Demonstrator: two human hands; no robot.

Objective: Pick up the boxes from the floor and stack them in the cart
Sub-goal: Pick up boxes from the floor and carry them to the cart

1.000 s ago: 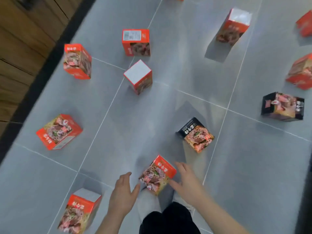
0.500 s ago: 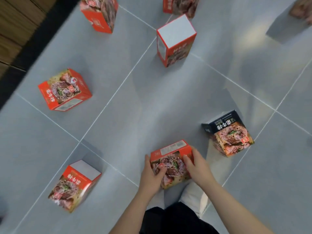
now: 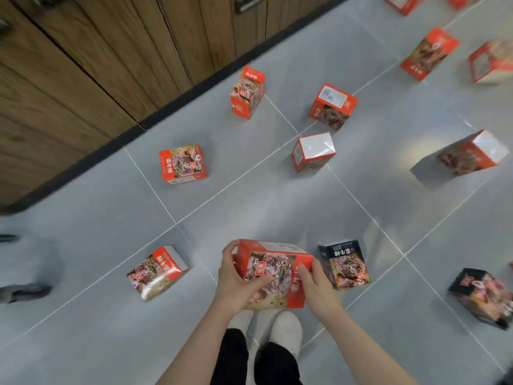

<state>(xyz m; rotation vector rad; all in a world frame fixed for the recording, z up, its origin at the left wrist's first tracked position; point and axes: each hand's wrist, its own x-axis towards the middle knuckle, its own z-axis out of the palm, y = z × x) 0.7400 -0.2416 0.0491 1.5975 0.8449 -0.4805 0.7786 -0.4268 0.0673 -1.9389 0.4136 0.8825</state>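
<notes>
Left hand: my left hand (image 3: pixel 236 284) holds the held box (image 3: pixel 273 273) by its left end, fingers curled over the top edge, thumb across the printed face.
Right hand: my right hand (image 3: pixel 313 284) grips the right end, fingers wrapped round the red side.
Held box: off the floor (image 3: pixel 83 212), tilted, above my shoes (image 3: pixel 277 329), clamped between both hands.
Cart: not in view, so I cannot tell which way I must carry.
Left of me: a red box (image 3: pixel 156 270) lies on its side near my left foot; another (image 3: pixel 183 164) stands further out toward the wall (image 3: pixel 83 65).
Ahead: a white-topped box (image 3: pixel 313 151) stands at a tile joint, two more red ones (image 3: pixel 247 93) (image 3: pixel 333 106) beyond it near the skirting.
Right of me: a black box (image 3: pixel 344 263) sits just beside my right hand; a second black one (image 3: pixel 483 295) lies near the right edge.
Risk, slip: I judge the glossy carton could slide out if my grip loosens, since only the ends are held.
Risk, trip: turning without looking, I could kick the red or black box flanking my feet.
Open room: bare tile lies between me and the white-topped box, and behind-left toward the lower left corner; the wall closes the far left.
</notes>
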